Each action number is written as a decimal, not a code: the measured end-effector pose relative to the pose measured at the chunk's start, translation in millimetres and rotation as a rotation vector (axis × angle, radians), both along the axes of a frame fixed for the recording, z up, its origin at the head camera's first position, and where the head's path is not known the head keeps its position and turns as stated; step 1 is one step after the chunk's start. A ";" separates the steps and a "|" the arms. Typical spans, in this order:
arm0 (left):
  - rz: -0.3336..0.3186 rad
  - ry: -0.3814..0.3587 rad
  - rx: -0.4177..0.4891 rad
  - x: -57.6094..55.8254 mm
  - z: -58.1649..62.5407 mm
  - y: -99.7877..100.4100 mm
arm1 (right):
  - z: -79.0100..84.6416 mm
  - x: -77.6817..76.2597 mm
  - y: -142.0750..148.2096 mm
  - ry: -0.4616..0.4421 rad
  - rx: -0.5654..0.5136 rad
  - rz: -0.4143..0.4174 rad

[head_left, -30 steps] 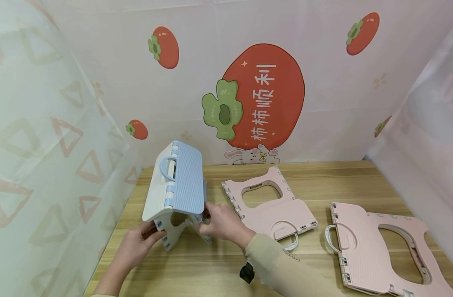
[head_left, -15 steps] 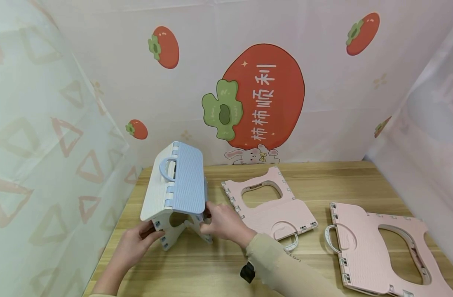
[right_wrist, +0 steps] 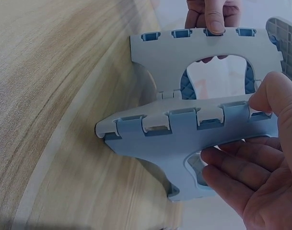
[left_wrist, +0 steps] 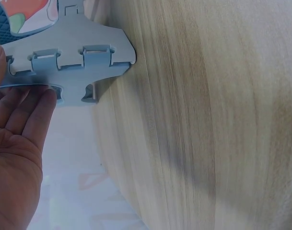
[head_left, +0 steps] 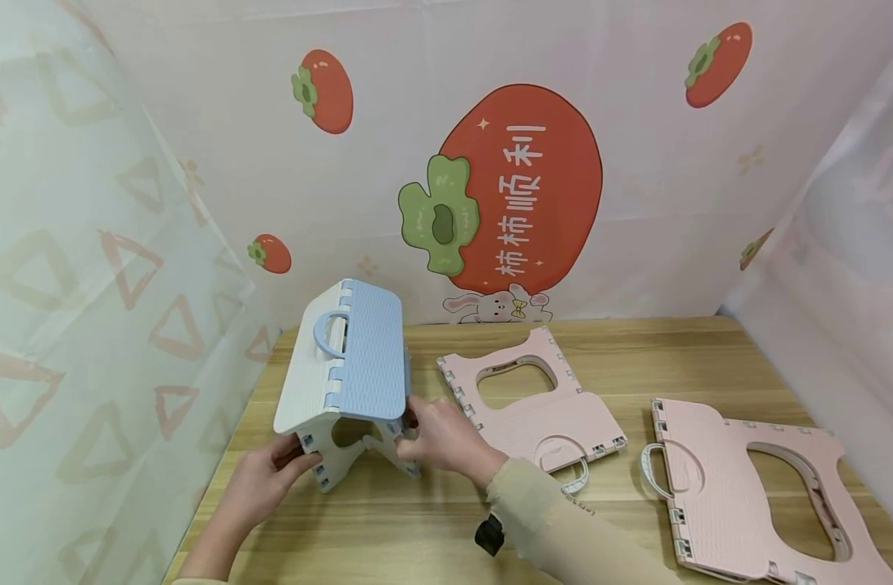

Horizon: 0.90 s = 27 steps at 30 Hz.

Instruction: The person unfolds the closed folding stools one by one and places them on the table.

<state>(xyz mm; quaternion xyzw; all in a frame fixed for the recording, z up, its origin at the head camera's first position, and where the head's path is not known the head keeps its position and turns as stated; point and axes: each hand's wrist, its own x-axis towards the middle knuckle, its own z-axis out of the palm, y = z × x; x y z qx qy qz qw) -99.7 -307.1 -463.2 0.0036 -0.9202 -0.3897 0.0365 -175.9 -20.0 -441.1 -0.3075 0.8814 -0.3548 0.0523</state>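
A blue and white folding step stool (head_left: 374, 349) stands partly unfolded at the left of the table, its top peaked like a roof and its handle loop at the ridge. My left hand (head_left: 259, 481) grips the left leg panel by its edge, thumb in front and fingers behind. On the other side, my right hand (head_left: 446, 439) holds the right leg panel (right_wrist: 150, 129) between thumb and fingers. In the right wrist view both leg panels stand apart, joined by a hinged piece. The left wrist view shows the left leg panel's hinged edge (left_wrist: 71, 57).
Two folded pink step stools lie flat on the wooden table (head_left: 387, 536): one stool (head_left: 522, 418) right of centre, another stool (head_left: 731, 504) at the far right. Printed cloth walls (head_left: 636, 268) enclose the back and sides.
The stool's two top halves have spread slightly wider and flatter. My left hand has shifted a little left with its leg panel; the right hand has barely moved.
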 end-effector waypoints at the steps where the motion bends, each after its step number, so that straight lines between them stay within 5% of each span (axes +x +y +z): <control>1: 0.001 0.004 -0.004 -0.1 -0.2 -0.1 | 0.0 -0.2 0.1 -0.005 0.000 0.000; 13: 0.000 0.021 -0.016 -0.4 -2.3 -0.5 | -3.7 -1.0 1.7 -0.007 -0.008 -0.002; 27: -0.036 -0.104 0.089 5.0 4.9 -12.1 | -5.9 -11.2 19.1 -0.055 -0.032 0.058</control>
